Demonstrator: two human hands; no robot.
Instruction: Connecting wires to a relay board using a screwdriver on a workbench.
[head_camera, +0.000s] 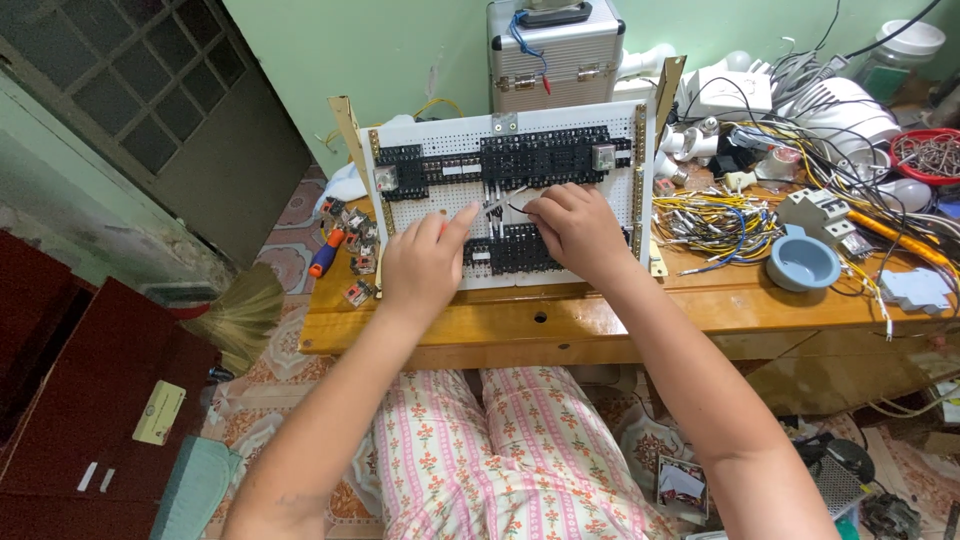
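Observation:
A white perforated panel (430, 200) leans upright on a wooden table (560, 320), carrying rows of black terminal blocks (545, 155) and two small clear relays. My left hand (425, 262) rests against the panel's lower middle, gripping a small tool with a metal tip (490, 208) that points at the wiring. To its right, my right hand (575, 232) pinches a thin black wire (518, 208) between the upper and lower rows of blocks. A lower row of black blocks (510, 250) lies partly hidden behind both hands.
Bundles of yellow and mixed wires (715, 220), a blue bowl (802, 262), a grey breaker (818, 212) and a red bowl (925, 155) crowd the table's right. A metal case (555, 45) stands behind the panel. An orange-blue screwdriver (325, 255) and small parts lie left.

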